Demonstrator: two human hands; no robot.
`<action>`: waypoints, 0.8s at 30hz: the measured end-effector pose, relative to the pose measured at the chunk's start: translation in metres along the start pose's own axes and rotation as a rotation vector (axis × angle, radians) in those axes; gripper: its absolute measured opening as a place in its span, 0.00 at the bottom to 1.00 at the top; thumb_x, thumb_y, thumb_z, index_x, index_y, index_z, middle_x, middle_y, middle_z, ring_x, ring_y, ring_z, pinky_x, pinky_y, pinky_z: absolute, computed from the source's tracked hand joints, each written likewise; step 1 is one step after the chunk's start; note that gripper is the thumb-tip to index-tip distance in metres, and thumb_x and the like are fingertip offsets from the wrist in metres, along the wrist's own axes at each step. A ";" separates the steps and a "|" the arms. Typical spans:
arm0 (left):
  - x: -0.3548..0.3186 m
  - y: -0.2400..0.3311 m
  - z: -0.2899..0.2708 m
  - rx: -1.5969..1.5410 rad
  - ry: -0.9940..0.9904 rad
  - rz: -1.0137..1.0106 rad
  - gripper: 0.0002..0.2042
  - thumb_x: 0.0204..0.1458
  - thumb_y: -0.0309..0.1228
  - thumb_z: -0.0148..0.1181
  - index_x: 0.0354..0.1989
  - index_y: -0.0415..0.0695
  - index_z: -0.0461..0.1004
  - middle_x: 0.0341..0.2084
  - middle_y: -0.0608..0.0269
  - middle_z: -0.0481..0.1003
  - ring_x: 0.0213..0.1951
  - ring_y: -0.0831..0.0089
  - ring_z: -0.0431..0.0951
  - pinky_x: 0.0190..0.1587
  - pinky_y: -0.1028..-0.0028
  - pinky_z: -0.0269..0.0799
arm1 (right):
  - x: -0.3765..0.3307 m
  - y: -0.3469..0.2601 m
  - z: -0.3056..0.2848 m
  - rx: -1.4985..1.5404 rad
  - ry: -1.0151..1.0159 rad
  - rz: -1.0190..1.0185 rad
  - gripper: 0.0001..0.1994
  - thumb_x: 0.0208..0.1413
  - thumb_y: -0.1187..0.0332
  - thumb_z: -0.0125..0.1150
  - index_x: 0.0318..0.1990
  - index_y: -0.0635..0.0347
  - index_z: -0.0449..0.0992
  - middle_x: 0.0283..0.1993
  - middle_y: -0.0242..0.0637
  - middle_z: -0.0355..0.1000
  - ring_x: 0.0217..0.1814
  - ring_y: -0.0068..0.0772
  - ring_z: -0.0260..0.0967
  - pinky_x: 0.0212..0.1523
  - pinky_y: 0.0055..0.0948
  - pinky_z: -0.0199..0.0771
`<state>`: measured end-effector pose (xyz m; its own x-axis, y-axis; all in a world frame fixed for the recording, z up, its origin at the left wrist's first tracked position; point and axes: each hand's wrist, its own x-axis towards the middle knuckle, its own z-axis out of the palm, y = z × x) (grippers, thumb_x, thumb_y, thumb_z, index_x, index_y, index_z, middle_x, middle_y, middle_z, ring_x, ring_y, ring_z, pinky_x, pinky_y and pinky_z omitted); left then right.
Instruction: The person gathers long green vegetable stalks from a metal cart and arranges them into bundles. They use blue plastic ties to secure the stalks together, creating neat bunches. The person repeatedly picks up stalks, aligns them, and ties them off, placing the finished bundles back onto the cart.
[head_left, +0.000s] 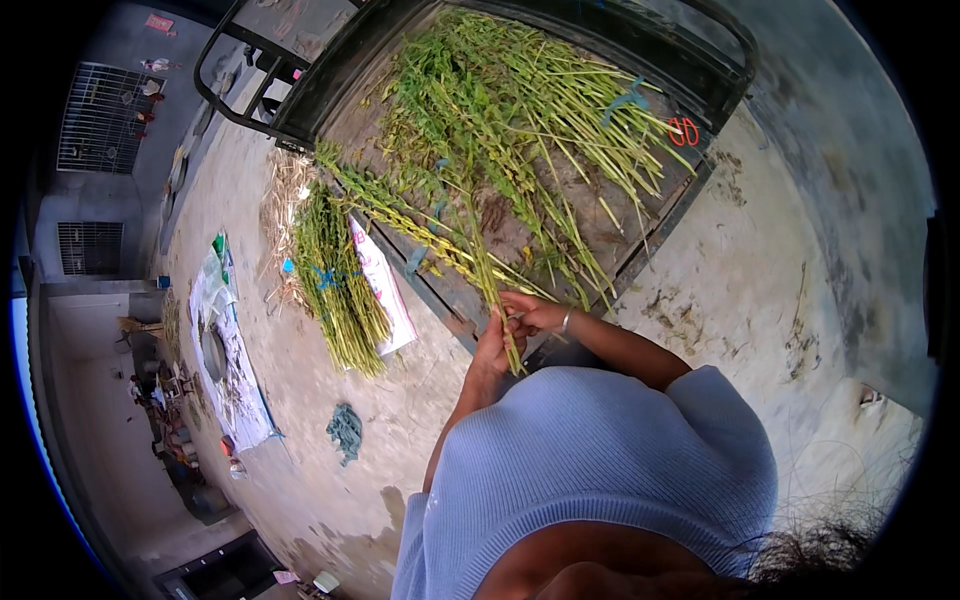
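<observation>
My left hand (pixel 491 347) is closed around the lower ends of a few green plant stalks (pixel 482 262) at the near edge of a cart bed (pixel 640 205). Close beside it, my right hand (pixel 540 314), with a silver bangle at the wrist, has its fingers bent in against the same stalks; its fingertips are partly hidden. The leafy tops of these stalks point away from me over the bed. Beyond them spreads a large heap of cut leafy stalks (pixel 480 90). Red-handled scissors (pixel 683 131) lie by the heap's cut ends at the bed's right edge.
Left of the cart, a tied bundle of stalks (pixel 340 280) lies on the concrete beside a white sack (pixel 385 290). Farther left is a pale sheet (pixel 236 385). A crumpled teal cloth (pixel 345 433) rests nearer me. Black metal rails (pixel 245 112) edge the bed.
</observation>
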<state>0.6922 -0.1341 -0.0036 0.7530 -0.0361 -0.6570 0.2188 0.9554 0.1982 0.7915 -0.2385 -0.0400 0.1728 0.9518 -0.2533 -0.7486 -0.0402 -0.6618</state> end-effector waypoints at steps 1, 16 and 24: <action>-0.001 0.001 0.002 -0.005 -0.015 -0.010 0.16 0.54 0.48 0.41 0.34 0.48 0.66 0.12 0.73 0.59 0.13 0.86 0.54 0.12 0.89 0.52 | 0.002 0.003 -0.001 0.023 -0.031 0.061 0.17 0.49 0.76 0.52 0.48 0.54 0.64 0.36 0.25 0.67 0.19 0.13 0.55 0.17 0.14 0.52; -0.026 0.025 0.000 0.321 0.173 0.066 0.15 0.53 0.46 0.46 0.40 0.48 0.65 0.10 0.74 0.58 0.12 0.81 0.53 0.11 0.81 0.49 | -0.079 0.055 -0.161 -1.433 0.156 0.142 0.07 0.37 0.66 0.56 0.23 0.57 0.78 0.22 0.43 0.71 0.25 0.43 0.69 0.28 0.36 0.68; -0.035 0.028 -0.024 0.576 0.237 0.191 0.11 0.54 0.42 0.46 0.32 0.47 0.65 0.09 0.70 0.60 0.09 0.81 0.55 0.11 0.80 0.51 | -0.121 0.030 -0.149 -1.806 0.297 0.799 0.11 0.40 0.67 0.58 0.35 0.55 0.76 0.41 0.40 0.71 0.43 0.39 0.69 0.38 0.39 0.68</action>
<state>0.6571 -0.0995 0.0079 0.6685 0.2477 -0.7013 0.4420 0.6260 0.6424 0.8434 -0.4001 -0.1342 0.4118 0.5030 -0.7599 0.6639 -0.7368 -0.1280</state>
